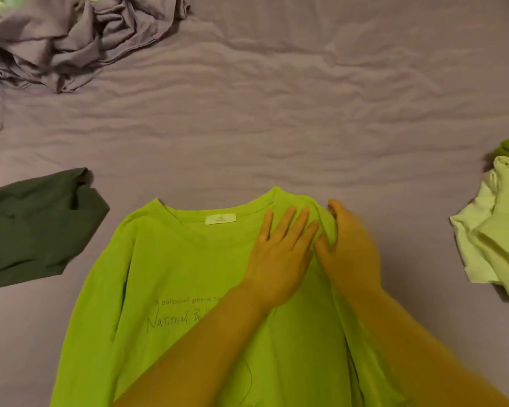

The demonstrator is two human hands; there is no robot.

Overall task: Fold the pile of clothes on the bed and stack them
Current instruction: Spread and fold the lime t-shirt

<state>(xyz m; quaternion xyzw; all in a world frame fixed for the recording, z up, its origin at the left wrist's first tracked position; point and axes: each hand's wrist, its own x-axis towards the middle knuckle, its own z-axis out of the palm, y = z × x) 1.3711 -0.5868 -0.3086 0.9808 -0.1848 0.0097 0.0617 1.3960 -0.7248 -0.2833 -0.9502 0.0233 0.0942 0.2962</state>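
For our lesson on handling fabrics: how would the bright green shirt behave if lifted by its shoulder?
The bright green shirt would probably droop limply; it lies flat and creased. It looks thin, so likely light. The right hand bunches its shoulder easily.

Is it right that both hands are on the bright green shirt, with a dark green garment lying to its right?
Not quite. In the head view the dark green garment lies left of the bright green shirt. Both hands, left and right, are on it.
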